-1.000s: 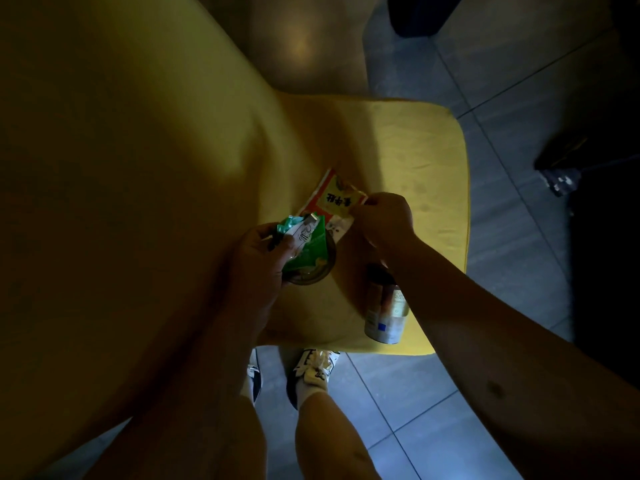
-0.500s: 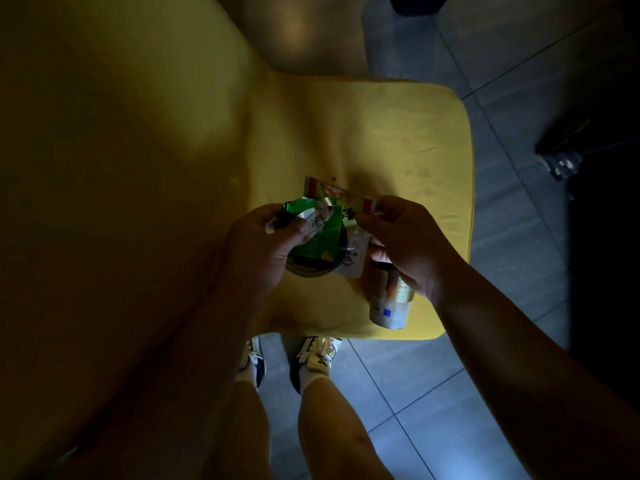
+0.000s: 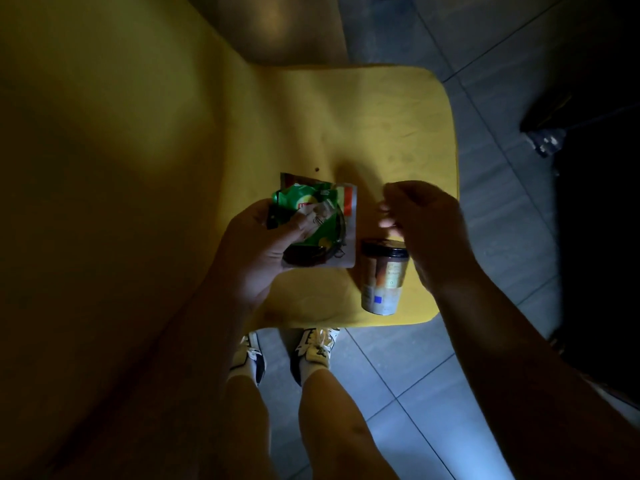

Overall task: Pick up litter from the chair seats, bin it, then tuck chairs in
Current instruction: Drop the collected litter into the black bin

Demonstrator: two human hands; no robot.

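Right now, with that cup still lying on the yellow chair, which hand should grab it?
The right hand. It holds nothing and hovers just above the cup lying on the chair seat. The left hand already grips a bundle of wrappers.

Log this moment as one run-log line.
left hand: grips wrappers | right hand: empty, above cup | cup: on chair seat
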